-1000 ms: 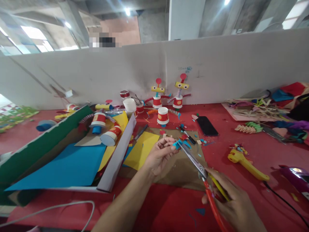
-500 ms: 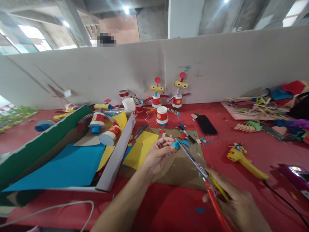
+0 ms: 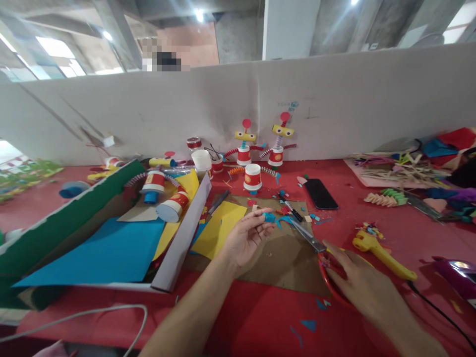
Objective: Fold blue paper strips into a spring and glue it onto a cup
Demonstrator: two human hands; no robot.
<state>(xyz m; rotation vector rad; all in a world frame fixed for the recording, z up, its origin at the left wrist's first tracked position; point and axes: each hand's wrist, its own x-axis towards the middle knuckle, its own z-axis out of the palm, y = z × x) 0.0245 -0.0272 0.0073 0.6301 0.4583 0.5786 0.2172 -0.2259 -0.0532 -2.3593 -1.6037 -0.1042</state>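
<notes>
My left hand (image 3: 243,241) is raised over a brown cardboard sheet (image 3: 284,260) and pinches a small blue paper piece (image 3: 268,217) between thumb and fingertips. My right hand (image 3: 359,283) lies low on the red table, its fingers closed over the red handle of the scissors (image 3: 308,238). The scissors rest on the cardboard's right edge with their blades pointing up-left toward the blue piece, a short way from it. Blue scraps (image 3: 285,219) lie just beyond the blade tips.
A long box (image 3: 178,248) at left holds blue paper (image 3: 107,253) and cup figures. A yellow sheet (image 3: 219,228), a marker (image 3: 293,210), a phone (image 3: 320,194), a yellow glue gun (image 3: 383,250) and paper-cup robots (image 3: 244,148) by the white partition surround the cardboard.
My right hand has lowered the scissors from the blue piece down onto the cardboard and table. The left hand has kept the blue piece and turned slightly.
</notes>
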